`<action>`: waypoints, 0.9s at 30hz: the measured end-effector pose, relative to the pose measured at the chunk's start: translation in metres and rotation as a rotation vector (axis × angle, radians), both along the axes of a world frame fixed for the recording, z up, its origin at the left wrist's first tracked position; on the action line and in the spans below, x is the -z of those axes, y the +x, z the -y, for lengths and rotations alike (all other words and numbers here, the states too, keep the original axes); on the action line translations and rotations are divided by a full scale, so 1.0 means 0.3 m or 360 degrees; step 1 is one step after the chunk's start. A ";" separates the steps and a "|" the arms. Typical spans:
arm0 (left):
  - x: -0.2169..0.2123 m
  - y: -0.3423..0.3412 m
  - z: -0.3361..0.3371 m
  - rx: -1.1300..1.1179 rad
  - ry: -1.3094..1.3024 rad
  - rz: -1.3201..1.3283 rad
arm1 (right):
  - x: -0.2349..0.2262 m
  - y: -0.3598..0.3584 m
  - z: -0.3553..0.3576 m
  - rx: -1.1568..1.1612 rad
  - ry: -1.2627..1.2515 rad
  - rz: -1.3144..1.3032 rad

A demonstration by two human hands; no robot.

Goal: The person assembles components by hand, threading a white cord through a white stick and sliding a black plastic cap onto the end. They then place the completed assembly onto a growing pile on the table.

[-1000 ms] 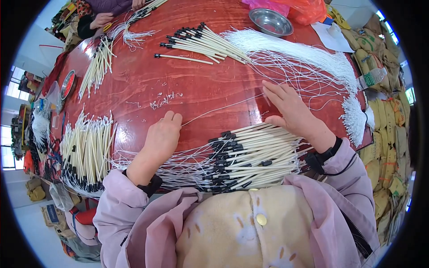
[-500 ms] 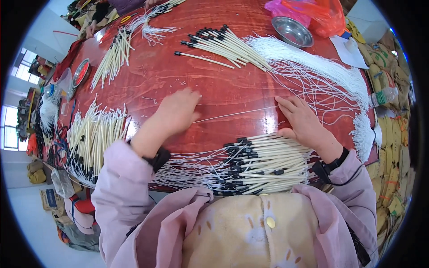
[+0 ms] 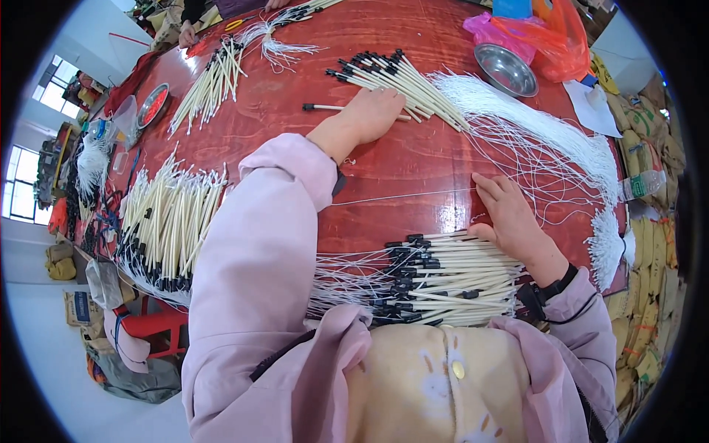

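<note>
My left hand [image 3: 373,114] reaches to the far side of the table, its fingers curled down over a single pale stick [image 3: 325,108] with a black cap. The stick's two ends show on either side of the hand; the fingertips themselves are hidden. Beside it lies a fanned pile of similar black-capped sticks [image 3: 436,96] with white strings. My right hand [image 3: 513,221] rests on the red table, open, fingers stretched toward a thin white string [image 3: 413,197] that runs left across the wood. Just below that hand lies a thick row of black-capped sticks [image 3: 458,273].
A bundle of white strings [image 3: 539,129] spreads at the right. Behind it stand a metal bowl [image 3: 506,69] and an orange plastic bag [image 3: 557,44]. More sticks [image 3: 173,221] lie at the left, near a bowl of red bits [image 3: 153,105]. Another person's hand [image 3: 187,35] is at the far edge.
My left hand has moved forward from the near middle of the table to the loose stick and has taken hold of it; the stick has turned slightly. My right hand stays almost in place.
</note>
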State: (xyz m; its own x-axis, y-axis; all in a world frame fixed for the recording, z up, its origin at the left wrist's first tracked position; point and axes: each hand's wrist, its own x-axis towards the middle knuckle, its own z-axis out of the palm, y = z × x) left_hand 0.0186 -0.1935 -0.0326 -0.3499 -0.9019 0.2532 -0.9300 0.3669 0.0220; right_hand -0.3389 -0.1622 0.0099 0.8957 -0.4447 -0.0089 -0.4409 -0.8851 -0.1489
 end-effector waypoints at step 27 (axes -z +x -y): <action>-0.062 0.036 -0.808 -0.0680 0.0291 -0.0904 | -0.002 0.011 -0.019 0.0045 -0.0074 0.0037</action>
State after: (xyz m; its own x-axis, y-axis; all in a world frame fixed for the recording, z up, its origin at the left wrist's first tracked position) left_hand 0.0295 0.0489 -0.0140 0.1819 -0.9756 0.1231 -0.8182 -0.0807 0.5692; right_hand -0.3355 -0.1565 0.0105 0.8823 -0.4695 0.0330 -0.4630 -0.8784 -0.1182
